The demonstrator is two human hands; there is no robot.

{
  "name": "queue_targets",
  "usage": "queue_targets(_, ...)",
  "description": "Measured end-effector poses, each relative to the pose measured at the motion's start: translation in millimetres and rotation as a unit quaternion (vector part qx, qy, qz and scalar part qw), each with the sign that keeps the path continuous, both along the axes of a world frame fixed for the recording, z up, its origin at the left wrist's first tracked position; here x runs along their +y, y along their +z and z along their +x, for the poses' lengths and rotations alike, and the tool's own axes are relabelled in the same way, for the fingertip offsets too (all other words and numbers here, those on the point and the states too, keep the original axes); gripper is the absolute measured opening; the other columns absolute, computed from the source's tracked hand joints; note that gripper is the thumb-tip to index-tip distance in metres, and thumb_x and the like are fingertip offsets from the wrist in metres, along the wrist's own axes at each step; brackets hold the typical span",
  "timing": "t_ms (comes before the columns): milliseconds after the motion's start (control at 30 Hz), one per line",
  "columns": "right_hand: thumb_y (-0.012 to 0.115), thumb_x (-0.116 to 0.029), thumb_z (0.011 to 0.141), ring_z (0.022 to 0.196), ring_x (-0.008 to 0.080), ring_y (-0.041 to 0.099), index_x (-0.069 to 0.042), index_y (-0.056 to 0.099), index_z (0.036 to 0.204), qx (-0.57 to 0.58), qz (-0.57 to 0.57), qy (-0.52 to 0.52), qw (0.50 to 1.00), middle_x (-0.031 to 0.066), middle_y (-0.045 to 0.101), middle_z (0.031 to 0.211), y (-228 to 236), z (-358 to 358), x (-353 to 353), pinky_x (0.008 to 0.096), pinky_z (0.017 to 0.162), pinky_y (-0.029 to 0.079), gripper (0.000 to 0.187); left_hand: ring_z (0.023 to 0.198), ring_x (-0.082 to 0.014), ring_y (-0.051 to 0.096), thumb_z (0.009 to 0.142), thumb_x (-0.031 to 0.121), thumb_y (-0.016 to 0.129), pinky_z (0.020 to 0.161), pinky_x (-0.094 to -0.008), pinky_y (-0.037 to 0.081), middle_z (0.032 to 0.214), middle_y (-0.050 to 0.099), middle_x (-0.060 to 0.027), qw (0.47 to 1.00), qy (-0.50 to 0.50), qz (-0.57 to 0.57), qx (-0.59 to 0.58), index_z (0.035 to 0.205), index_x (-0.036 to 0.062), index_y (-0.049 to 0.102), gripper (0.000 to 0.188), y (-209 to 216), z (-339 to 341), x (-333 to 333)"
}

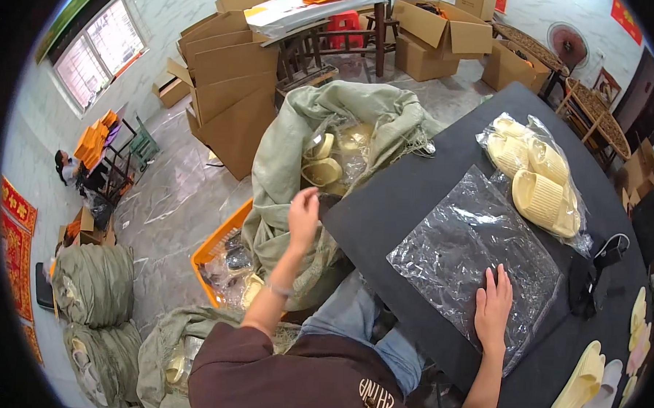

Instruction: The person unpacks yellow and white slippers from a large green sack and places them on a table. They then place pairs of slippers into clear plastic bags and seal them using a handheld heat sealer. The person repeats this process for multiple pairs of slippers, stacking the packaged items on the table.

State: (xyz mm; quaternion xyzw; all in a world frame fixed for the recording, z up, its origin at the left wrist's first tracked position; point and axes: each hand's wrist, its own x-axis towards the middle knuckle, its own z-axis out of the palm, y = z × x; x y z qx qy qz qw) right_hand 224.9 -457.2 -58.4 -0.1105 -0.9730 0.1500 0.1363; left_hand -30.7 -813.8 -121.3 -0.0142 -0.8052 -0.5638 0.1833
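My right hand (493, 302) lies with its fingers stretched out on a flat transparent plastic bag (471, 247), spread over the black tabletop (385, 199). Past it, on the same table, rests a bag of pale yellow slippers (536, 173) in transparent wrap. My left hand (304, 216) is raised beside a large grey-green woven sack (278, 158), fingers loosely bent and nothing visible in them. Inside the sack's open mouth are yellow slippers (322, 172) in plastic.
Loose yellow slippers (578, 383) and a grey slipper (602, 395) lie at the table's right, near a black strap (582, 284). An orange crate (212, 254) stands left of the sack. Farther off are cardboard boxes (236, 105), tied sacks (93, 285) and another person (69, 167).
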Motion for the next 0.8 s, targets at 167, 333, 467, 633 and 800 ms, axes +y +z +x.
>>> queue_targets(167, 0.043, -0.020, 0.096, 0.131, 0.0344, 0.033, -0.003, 0.047, 0.131, 0.004, -0.026, -0.014, 1.000, 0.0164, 0.036, 0.144, 4, 0, -3, 0.0434, 0.108, 0.025, 0.039, 0.126, -0.0355, 0.041, 0.078, 0.020, 0.071, 0.103, -0.0409, 0.036, 0.132, 0.044, -0.0247, 0.976, 0.063, -0.207, 0.035, 0.129, -0.0024, 0.040, 0.064, -73, -122, -13)
queue_targets(333, 0.049, -0.012, 0.092, 0.124, 0.0326, 0.043, -0.002, 0.053, 0.124, 0.098, -0.067, -0.051, 0.992, 0.0155, 0.047, 0.135, 4, -1, -2, 0.0401, 0.104, 0.033, 0.034, 0.138, -0.0400, 0.015, 0.063, 0.038, 0.081, 0.113, -0.0423, 0.021, 0.145, 0.022, -0.0264, 0.928, -0.007, -0.368, -0.066, 0.136, -0.0005, 0.032, 0.096, -35, -156, 52)
queue_targets(467, 0.055, -0.013, 0.089, 0.118, 0.0316, 0.049, -0.003, 0.057, 0.119, 0.170, -0.082, -0.055, 0.981, 0.0150, 0.053, 0.128, 0, -5, 4, 0.0398, 0.100, 0.037, 0.032, 0.139, -0.0356, 0.015, 0.066, 0.039, 0.079, 0.114, -0.0405, 0.019, 0.145, 0.027, -0.0211, 0.886, 0.031, -0.462, -0.008, 0.135, 0.0024, 0.041, 0.087, -76, -212, 17)
queue_targets(633, 0.058, -0.018, 0.089, 0.113, 0.0321, 0.052, -0.003, 0.059, 0.116, 0.199, -0.083, -0.069, 0.974, 0.0149, 0.057, 0.122, -6, -5, 13, 0.0406, 0.097, 0.040, 0.031, 0.096, -0.0381, 0.055, 0.086, 0.023, 0.060, 0.085, -0.0443, 0.044, 0.107, 0.061, -0.0229, 0.901, -0.034, -0.431, 0.032, 0.097, -0.0072, 0.062, 0.032, -77, -240, -4)
queue_targets(800, 0.058, -0.019, 0.088, 0.107, 0.0325, 0.054, -0.002, 0.059, 0.114, 0.215, -0.098, -0.066, 0.969, 0.0148, 0.058, 0.118, -8, -5, 12, 0.0415, 0.094, 0.042, 0.031, 0.079, -0.0360, 0.051, 0.087, 0.017, 0.056, 0.075, -0.0456, 0.040, 0.080, 0.055, -0.0206, 0.926, 0.037, -0.306, 0.219, 0.083, -0.0032, 0.057, 0.021, -65, -239, -35)
